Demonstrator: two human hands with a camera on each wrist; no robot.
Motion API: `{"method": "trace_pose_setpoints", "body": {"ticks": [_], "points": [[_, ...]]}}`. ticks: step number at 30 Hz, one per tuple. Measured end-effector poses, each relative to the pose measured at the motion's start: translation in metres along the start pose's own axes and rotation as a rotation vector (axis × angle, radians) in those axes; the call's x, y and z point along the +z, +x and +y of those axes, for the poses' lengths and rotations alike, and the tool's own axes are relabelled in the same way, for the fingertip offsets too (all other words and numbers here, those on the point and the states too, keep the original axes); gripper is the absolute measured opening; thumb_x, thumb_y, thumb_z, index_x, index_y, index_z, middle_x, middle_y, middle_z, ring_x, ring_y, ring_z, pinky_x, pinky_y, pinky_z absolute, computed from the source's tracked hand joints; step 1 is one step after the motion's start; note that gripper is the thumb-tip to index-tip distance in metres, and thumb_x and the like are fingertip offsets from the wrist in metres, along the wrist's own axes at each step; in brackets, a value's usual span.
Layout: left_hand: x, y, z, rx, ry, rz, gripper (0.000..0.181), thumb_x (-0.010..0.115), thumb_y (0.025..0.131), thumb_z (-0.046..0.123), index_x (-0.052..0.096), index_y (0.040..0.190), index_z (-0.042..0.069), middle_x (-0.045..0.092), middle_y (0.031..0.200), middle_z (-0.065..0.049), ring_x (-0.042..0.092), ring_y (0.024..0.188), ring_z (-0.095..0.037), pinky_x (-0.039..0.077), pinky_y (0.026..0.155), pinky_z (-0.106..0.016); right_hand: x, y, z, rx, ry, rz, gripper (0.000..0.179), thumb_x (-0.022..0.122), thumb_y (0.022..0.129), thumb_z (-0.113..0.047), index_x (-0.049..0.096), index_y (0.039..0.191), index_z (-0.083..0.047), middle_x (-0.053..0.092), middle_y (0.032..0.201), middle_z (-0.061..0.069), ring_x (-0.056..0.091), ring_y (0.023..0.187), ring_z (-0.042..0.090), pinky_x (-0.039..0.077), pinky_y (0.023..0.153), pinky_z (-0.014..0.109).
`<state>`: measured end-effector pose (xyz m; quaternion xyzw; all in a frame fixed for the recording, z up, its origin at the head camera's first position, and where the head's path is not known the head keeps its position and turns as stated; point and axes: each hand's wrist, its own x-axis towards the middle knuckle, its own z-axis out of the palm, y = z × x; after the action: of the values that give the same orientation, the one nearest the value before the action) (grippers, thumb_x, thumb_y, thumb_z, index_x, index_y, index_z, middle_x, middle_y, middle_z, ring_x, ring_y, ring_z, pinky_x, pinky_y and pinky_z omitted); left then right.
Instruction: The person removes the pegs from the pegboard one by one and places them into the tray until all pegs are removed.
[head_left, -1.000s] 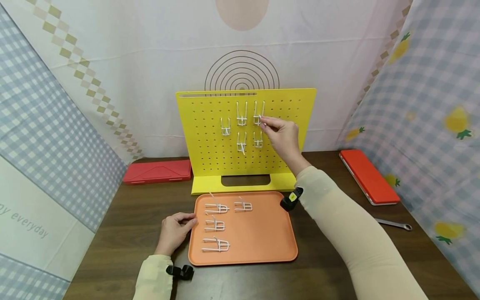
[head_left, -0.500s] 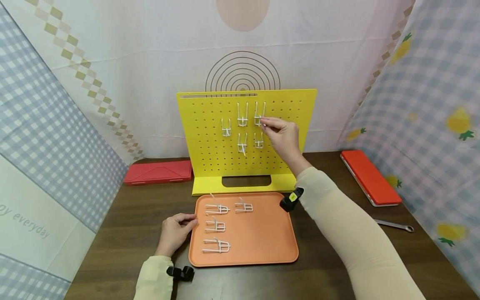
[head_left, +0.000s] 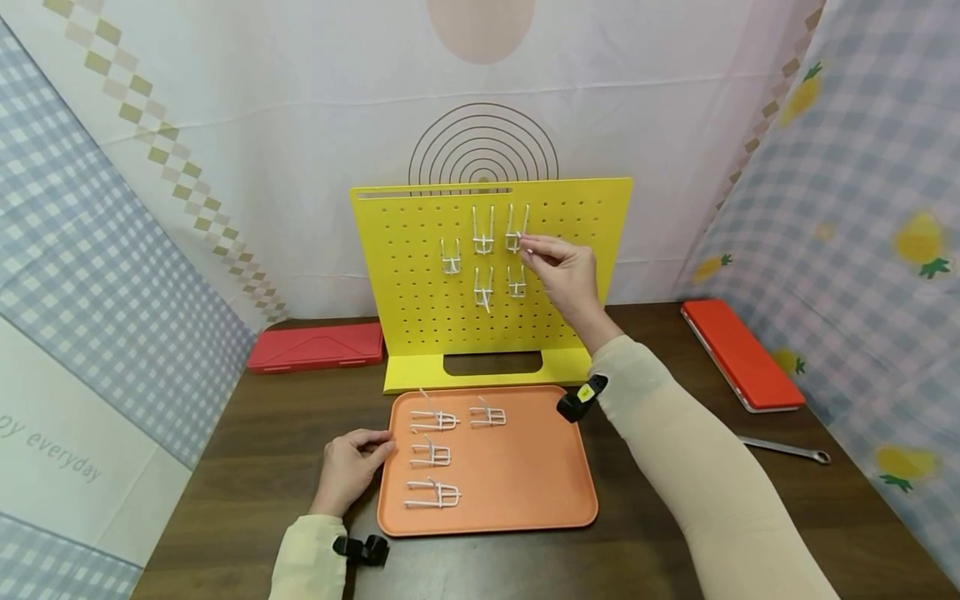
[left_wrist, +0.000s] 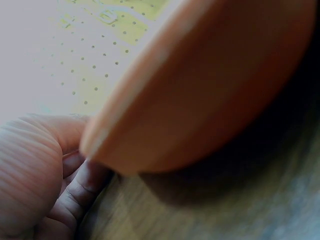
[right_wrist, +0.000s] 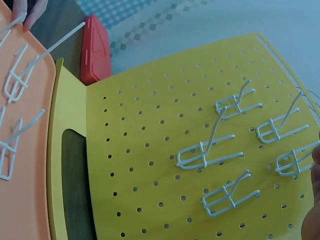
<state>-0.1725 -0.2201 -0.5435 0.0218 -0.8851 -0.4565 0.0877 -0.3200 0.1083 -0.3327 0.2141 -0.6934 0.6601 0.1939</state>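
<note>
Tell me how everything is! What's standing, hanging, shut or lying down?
Yellow pegboard: standing upright
Four white hooks: hanging, untouched
Upper-right hook: on the board, pinched
Right hand: pinching that hook
Left hand: gripping the tray's rim
Orange tray: lying flat
Four tray hooks: lying loose
Left red case: looks shut
Right red case: looks shut
Wrench: lying down

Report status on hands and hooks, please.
Right hand pinching top-right hook. Left hand gripping tray. Five hooks on board, four in tray. Nothing visibly blocking.

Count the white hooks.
9: on the pegboard, two upper hooks, two lower, one left; on the tray, three down the left, one upper middle. The right hand may hide others.
</note>
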Motion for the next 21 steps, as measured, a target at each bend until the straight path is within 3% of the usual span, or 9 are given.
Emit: {"method": "trace_pose_setpoints", "body": {"ticks": [8, 21], "points": [[0.0, 0.0, 0.0, -0.001, 0.002, -0.002, 0.017, 0.078, 0.082, 0.015, 0.077, 0.098, 0.011, 0.072, 0.092, -0.004, 0.067, 0.077, -0.011, 0.053, 0.064, -0.02, 0.0, -0.002, -0.009, -0.035, 0.012, 0.014, 0.022, 0.067, 0.084, 0.008, 0.066, 0.105, 0.015, 0.064, 0.112, 0.028, 0.065, 0.104, 0.03, 0.053, 0.083, 0.026], [0.0, -0.001, 0.002, 0.001, 0.004, -0.004, 0.017, 0.078, 0.082, 0.015, 0.077, 0.098, 0.011, 0.072, 0.093, -0.005, 0.066, 0.078, -0.012, 0.053, 0.063, -0.02, 0.0, -0.004, -0.018, -0.064, -0.052, 0.041, 0.019, 0.067, 0.084, 0.008, 0.07, 0.103, 0.01, 0.066, 0.11, 0.024, 0.067, 0.1, 0.02, 0.053, 0.082, 0.026]]}}
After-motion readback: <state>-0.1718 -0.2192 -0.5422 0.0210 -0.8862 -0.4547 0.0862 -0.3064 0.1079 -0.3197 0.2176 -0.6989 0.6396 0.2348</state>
